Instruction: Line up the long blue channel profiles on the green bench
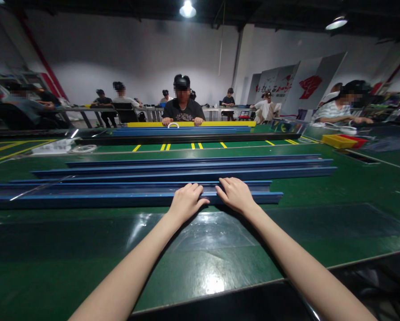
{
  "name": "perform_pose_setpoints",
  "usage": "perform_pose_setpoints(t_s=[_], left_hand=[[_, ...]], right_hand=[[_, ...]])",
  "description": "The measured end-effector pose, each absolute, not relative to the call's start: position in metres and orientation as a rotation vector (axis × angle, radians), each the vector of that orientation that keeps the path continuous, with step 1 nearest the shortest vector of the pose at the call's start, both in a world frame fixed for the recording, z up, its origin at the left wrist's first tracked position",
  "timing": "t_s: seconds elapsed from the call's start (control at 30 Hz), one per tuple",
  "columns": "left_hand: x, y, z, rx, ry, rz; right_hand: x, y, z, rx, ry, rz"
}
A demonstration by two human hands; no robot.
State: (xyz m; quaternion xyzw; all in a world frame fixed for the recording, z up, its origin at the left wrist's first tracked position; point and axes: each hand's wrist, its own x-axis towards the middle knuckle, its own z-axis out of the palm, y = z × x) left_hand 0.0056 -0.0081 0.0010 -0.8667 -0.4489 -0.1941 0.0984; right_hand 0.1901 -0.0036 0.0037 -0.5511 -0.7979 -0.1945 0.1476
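Observation:
A long blue channel strip [102, 200] lies crosswise on the green table, right in front of me. My left hand [186, 203] is closed over its near wall, fingers bent into the trough and thumb on the near side. A short gap to the right, my right hand [236, 195] grips the same wall, its fingers reaching across toward the far wall. The fingertips are partly hidden. Just beyond lie more blue channels [286, 171], parallel to the first and apart from my hands.
A clear sheet [320, 223] covers the green table nearest me. Farther back lie a black strip [186, 141] and a yellow strip [226, 124], where a person [183, 107] sits opposite. A yellow tray [337, 141] and a dark flat device [362, 156] are at right.

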Motion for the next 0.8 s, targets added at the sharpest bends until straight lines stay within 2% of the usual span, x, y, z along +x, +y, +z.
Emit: perform_pose_setpoints(t_s=[0.8], left_hand=[[-0.001, -0.005, 0.000, -2.432, -1.104, -0.433]], right_hand=[[0.214, -0.004, 0.009, -1.701, -2.281, -0.515]])
